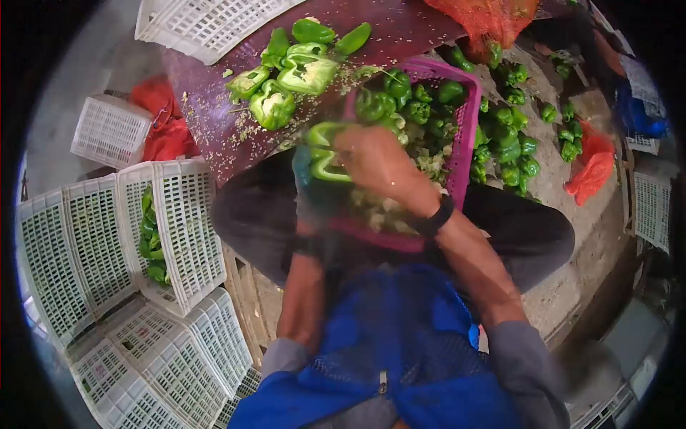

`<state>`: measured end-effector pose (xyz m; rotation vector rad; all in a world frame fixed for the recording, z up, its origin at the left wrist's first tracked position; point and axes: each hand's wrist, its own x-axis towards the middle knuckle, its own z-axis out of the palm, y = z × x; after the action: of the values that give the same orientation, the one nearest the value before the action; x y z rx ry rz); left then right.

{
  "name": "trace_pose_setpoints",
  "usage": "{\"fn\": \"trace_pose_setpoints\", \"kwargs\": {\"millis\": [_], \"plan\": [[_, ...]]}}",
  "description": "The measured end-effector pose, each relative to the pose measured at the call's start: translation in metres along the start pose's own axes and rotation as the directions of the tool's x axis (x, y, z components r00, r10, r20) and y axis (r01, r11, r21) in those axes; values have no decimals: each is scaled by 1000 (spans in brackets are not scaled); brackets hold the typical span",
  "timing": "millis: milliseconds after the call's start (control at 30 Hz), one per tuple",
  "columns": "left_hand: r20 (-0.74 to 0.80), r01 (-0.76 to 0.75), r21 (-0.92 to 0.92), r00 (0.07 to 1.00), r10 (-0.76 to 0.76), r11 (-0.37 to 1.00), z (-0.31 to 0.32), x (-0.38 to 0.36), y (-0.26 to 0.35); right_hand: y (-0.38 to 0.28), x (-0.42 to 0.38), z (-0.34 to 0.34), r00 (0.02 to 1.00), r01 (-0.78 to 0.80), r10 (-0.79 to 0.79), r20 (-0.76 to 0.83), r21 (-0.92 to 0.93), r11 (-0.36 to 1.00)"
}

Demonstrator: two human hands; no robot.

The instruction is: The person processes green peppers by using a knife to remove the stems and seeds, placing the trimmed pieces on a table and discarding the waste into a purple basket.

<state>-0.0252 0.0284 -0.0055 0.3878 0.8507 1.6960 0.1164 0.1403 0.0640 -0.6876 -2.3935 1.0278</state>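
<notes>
My left hand [306,179], in a teal glove and blurred, holds a cut-open green bell pepper [329,166] above the near left side of a pink crate [468,136]. My right hand [379,161] is closed at the pepper's right edge; a thin dark thing seems to reach from it across the pepper, too blurred to name. In the crate lie whole green peppers [375,104] and pale cut-out cores [389,214]. Beyond my left hand, several cut pepper pieces [307,71] rest on a dark red board [214,107] scattered with seeds.
White plastic crates [189,229] stand at my left, one with green peppers inside. Another white crate [214,25] sits at the top. More green peppers [507,143] lie on the ground at right, near an orange-red mesh bag [489,21] and a red bag [593,161].
</notes>
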Motion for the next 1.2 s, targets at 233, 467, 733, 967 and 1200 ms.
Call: {"fn": "trace_pose_setpoints", "kwargs": {"millis": [233, 467, 733, 967, 1200], "plan": [[-12, -197, 544, 970, 242, 816, 48, -35, -1, -2, -37, -9, 840, -372, 511, -181, 495, 785], [23, -187, 656, 973, 229, 731, 79, -49, 50, 79, -120, -23, 833, -485, 505, -228, 141, 863], [-11, -172, 948, 823, 568, 268, 37, -74, 161, 145, -79, 13, 659, -653, 727, -195, 332, 681], [202, 303, 769, 720, 664, -563, -91, -121, 301, 160, 9, 60, 517, -627, 771, -371, 449, 636], [-84, 726, 593, 487, 869, -350, -196, -162, 385, 176, 60, 84, 448, -802, 808, -383, 227, 552]]}}
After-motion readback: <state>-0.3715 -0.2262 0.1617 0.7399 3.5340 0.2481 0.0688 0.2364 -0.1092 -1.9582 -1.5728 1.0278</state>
